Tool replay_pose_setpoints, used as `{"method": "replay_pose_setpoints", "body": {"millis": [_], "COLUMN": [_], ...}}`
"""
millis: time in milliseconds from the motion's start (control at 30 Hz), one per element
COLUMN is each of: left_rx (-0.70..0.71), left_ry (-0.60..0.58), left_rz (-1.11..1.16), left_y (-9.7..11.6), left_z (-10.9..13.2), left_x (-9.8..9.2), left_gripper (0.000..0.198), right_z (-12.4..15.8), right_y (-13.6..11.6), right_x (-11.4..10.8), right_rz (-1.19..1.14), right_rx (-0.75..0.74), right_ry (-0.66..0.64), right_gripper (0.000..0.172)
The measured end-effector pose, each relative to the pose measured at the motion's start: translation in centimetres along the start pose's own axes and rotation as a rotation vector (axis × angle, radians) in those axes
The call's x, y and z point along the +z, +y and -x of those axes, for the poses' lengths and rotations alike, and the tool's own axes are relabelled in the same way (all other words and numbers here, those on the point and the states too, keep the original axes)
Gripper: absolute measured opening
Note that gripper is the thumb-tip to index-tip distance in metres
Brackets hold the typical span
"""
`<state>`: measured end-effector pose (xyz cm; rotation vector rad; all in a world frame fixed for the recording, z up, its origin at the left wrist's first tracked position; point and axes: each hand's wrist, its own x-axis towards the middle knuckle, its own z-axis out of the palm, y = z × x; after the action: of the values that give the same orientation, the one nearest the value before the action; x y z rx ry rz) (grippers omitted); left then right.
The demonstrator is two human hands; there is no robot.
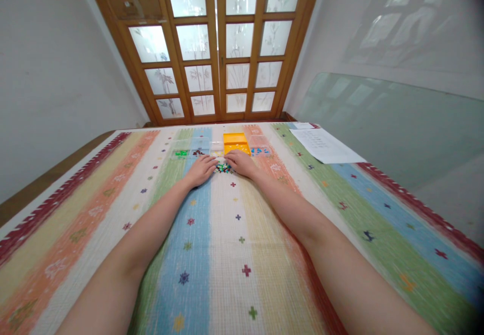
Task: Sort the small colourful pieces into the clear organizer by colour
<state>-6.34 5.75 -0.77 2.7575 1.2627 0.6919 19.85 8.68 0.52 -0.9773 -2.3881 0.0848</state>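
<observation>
Both my arms reach far out over a striped cloth (227, 254). My left hand (201, 167) and my right hand (241, 163) lie palm down, fingers curled inward, on either side of a small heap of mixed coloured beads (223, 168). Their fingertips touch the heap. Whether a bead is pinched in either hand is too small to make out. Just beyond the hands stands a row of small clear boxes: one with green beads (181, 153), one with dark red beads (198, 152), one pale box (217, 148) and one with blue beads (259, 151). An orange tray (235, 142) stands in that row.
A printed sheet of paper (324, 145) lies at the far right of the cloth. Wooden doors with frosted glass panes (219, 47) stand behind the table. A pane of glass (397, 123) leans on the right wall.
</observation>
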Motion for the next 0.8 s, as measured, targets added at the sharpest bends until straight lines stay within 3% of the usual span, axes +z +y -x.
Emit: {"method": "replay_pose_setpoints", "body": {"millis": [167,333,600,800], "left_rx": [0.047,0.043,0.024,-0.034], "left_ry": [-0.079,-0.079,-0.032,0.076], "left_rz": [-0.021,-0.020,-0.021,-0.032], "left_y": [0.3,0.3,0.7,0.3], "left_z": [-0.1,-0.3,-0.1,0.0], "left_x": [0.4,0.3,-0.3,-0.9], "left_gripper": [0.046,0.049,0.045,0.044], "right_z": [-0.1,-0.1,0.0,0.0], "right_y": [0.3,0.6,2.0,1.4], "right_x": [-0.2,-0.2,-0.4,-0.5], "right_rz": [0.001,0.009,-0.002,-0.054], "right_rx": [0.042,0.061,0.048,0.005], "right_ry": [0.019,0.033,0.010,-0.035], "right_gripper": [0.027,0.026,0.022,0.018]}}
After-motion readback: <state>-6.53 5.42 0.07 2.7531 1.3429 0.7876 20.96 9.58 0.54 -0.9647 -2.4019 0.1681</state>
